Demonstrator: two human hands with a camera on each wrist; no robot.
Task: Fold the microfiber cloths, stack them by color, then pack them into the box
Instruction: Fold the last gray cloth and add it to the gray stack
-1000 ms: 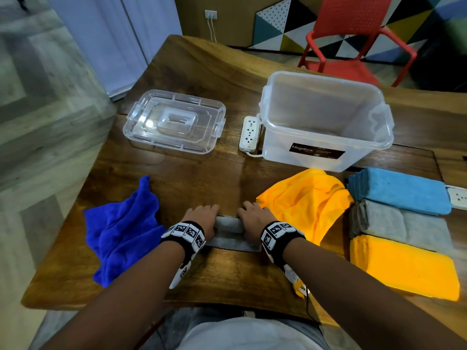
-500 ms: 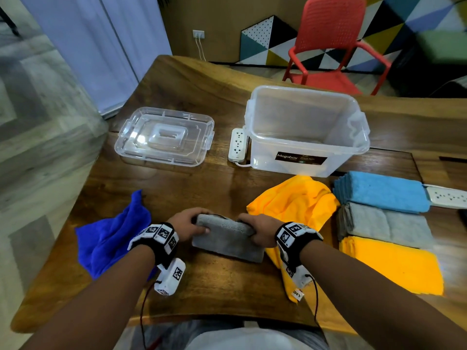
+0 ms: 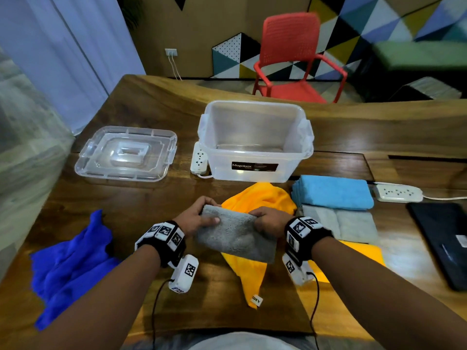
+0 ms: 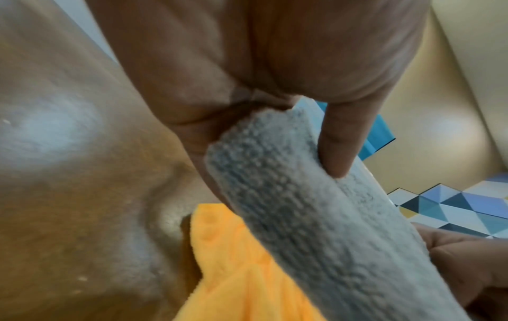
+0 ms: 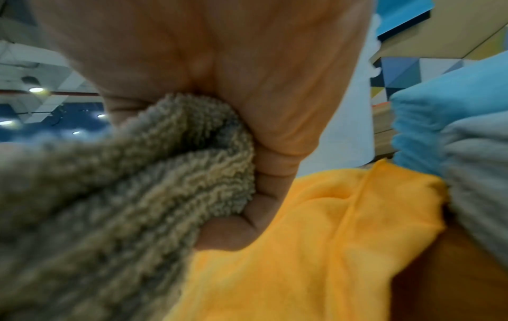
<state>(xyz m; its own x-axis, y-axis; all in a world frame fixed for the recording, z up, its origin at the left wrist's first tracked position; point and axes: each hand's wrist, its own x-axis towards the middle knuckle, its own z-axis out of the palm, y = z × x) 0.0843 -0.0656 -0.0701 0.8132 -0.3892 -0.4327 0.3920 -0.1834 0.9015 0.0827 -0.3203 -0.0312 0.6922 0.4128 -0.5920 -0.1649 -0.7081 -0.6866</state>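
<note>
Grey cloth [image 3: 236, 236] between the hands is showing matt, looped pile. Orange cloth [image 3: 255, 276] beneath is looking smoother, finer-napped. Table [image 3: 156, 195] under both is showing glossy varnished wood. Box [image 3: 255, 147] beyond the hands is appearing translucent smooth plastic.

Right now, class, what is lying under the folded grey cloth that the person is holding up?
Under the folded grey cloth, gripped by the left hand and right hand, lies a loose orange cloth on the wooden table. The orange cloth's middle is covered.
</note>
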